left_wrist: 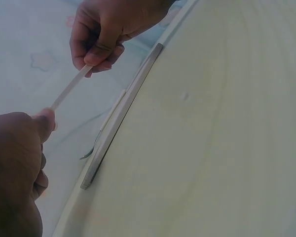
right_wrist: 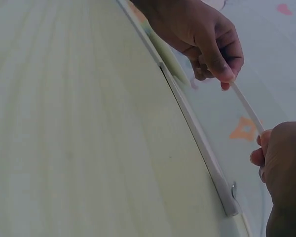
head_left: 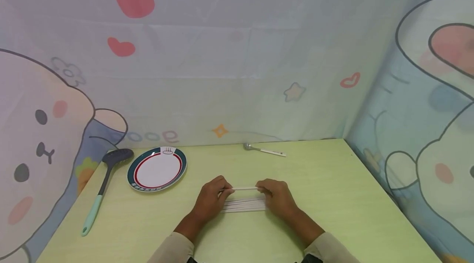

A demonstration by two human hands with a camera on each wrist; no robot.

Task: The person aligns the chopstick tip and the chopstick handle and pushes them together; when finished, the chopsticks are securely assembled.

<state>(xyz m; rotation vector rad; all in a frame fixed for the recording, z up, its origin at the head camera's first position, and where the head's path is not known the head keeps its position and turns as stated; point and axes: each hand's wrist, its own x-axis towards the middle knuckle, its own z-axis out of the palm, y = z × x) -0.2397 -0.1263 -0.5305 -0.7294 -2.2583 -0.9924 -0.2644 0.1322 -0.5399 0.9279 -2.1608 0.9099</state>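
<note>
A thin white stick point(head_left: 245, 188) stretches level between my two hands, just above the table. My left hand point(head_left: 212, 200) pinches its left end between thumb and fingers. The other end is pinched by my right hand point(head_left: 278, 199). Below and nearer to me, several similar white sticks point(head_left: 244, 205) lie side by side in a flat row, their ends partly hidden by the hands. In the left wrist view the held stick point(left_wrist: 69, 91) slants between both hands, apart from the low row point(left_wrist: 122, 116). The right wrist view also shows the stick point(right_wrist: 246, 107) above the row's edge point(right_wrist: 200, 140).
On the pale yellow table point(head_left: 355, 197), a plate point(head_left: 157, 170) with a dark green rim lies left of the hands. Farther left is a black slotted turner point(head_left: 107, 176) with a mint handle. A small spoon point(head_left: 264, 150) lies near the back edge, before a printed cloth point(head_left: 237, 57).
</note>
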